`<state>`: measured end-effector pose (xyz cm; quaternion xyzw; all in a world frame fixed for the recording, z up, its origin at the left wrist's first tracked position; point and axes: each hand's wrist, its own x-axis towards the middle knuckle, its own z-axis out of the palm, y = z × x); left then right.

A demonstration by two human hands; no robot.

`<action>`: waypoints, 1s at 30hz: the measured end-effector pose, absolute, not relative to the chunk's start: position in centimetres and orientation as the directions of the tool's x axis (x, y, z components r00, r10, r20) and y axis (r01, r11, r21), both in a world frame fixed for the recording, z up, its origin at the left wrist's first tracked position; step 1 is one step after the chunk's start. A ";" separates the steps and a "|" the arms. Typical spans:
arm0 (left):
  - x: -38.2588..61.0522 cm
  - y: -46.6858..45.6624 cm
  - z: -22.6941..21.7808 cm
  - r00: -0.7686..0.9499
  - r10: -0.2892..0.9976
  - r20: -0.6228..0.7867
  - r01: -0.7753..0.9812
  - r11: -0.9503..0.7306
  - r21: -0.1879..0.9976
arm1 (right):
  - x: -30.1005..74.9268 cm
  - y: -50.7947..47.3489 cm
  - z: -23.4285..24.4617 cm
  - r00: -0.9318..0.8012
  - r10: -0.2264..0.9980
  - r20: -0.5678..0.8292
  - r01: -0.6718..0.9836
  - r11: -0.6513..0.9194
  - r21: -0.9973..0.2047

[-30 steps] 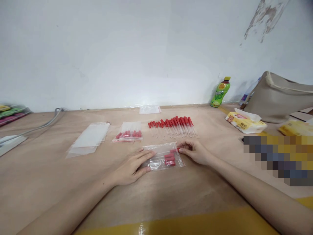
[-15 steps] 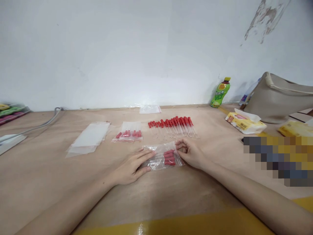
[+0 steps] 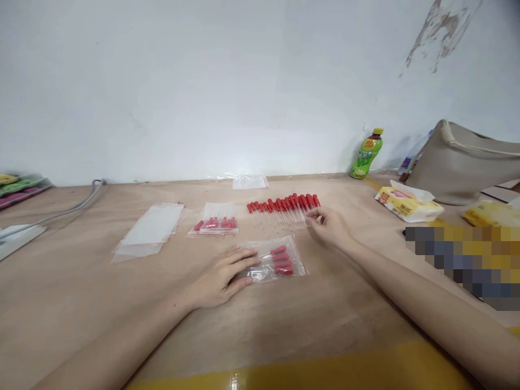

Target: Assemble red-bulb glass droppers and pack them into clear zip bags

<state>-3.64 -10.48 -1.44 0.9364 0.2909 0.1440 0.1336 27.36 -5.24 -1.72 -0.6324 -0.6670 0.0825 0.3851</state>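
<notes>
My left hand (image 3: 227, 273) lies with fingers spread on the left part of a clear zip bag (image 3: 266, 273), pressing it to the table. Inside this bag are several droppers with red rubber bulbs (image 3: 283, 257); my fingers partly cover their tubes. Beyond the bag, a row of red-bulbed droppers (image 3: 284, 204) lies side by side, thin clear tubes toward me. At the right end of that row, my right hand (image 3: 330, 227) has its fingertips curled together by the tubes. Whether a dropper is pinched there is hidden.
A filled bag of droppers (image 3: 213, 219) and a stack of flat bags (image 3: 150, 230) lie to the left. Another flat bag (image 3: 249, 182) is by the wall. At right stand a green bottle (image 3: 366, 154), a tissue pack (image 3: 408, 205) and a grey bag (image 3: 459, 162). A cable (image 3: 77, 205) runs far left.
My right hand has let go of the zip bag's right edge and moved up and right to the row of droppers. My left hand stays on the bag.
</notes>
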 end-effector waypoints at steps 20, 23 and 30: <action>-3.5 -10.8 -0.9 0.788 0.589 0.177 0.519 -0.791 0.324 | 26.0 2.2 0.9 0.311 0.877 0.366 0.662 0.077 -0.746; -3.6 -10.7 -0.9 0.788 0.592 0.171 0.521 -0.788 0.328 | 27.0 -0.3 1.4 0.275 0.844 0.461 0.422 0.325 -0.846; -3.6 -10.7 -1.2 0.781 0.594 0.190 0.518 -0.788 0.333 | 27.6 -6.3 -1.0 0.357 0.886 0.297 -0.020 0.325 -0.945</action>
